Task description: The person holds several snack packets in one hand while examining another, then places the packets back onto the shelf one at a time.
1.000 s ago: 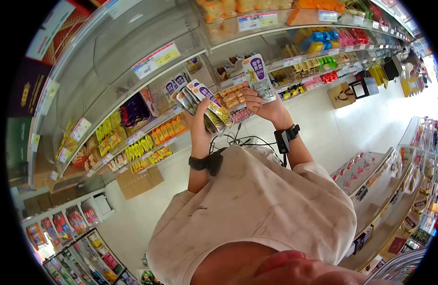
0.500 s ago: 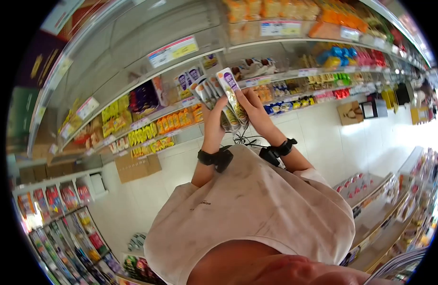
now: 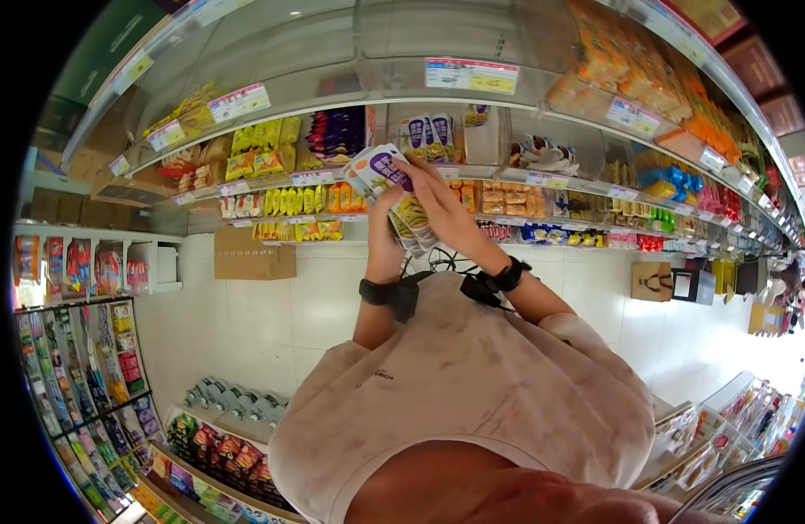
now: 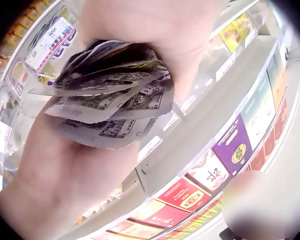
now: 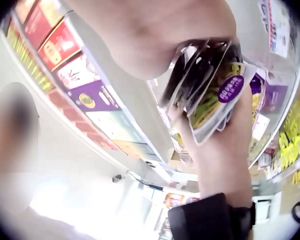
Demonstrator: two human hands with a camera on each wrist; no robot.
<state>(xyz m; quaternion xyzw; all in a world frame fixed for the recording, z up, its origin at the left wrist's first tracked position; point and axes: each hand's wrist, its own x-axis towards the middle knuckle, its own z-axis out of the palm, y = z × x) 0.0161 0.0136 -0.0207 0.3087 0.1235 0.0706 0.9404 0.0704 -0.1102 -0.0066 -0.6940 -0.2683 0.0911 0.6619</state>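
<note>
In front of the chest, both hands hold a stack of slim snack packets (image 3: 381,171) with purple labels and white edges. My left hand (image 3: 384,234) grips the stack from the left, thumb across its front. On the other side my right hand (image 3: 442,205) holds the packets' right edge, its fingers reaching up along them. From the left wrist, the lower ends of the packets (image 4: 115,102) fan slightly apart between the two palms. The right wrist view has the stack (image 5: 210,90) between the right hand (image 5: 160,35) above and the left hand (image 5: 222,150) below.
Ahead runs a curved shelf with price tags (image 3: 472,75). Similar purple-labelled packets (image 3: 427,135) stand in a clear bin there, near yellow snack bags (image 3: 258,148). A cardboard box (image 3: 254,253) sits on the floor at left. More goods racks (image 3: 88,393) stand behind.
The right hand has brought its single packet leftward to the stack, and both hands now hold the packets together. The view has turned, so the shelf bins appear farther right.
</note>
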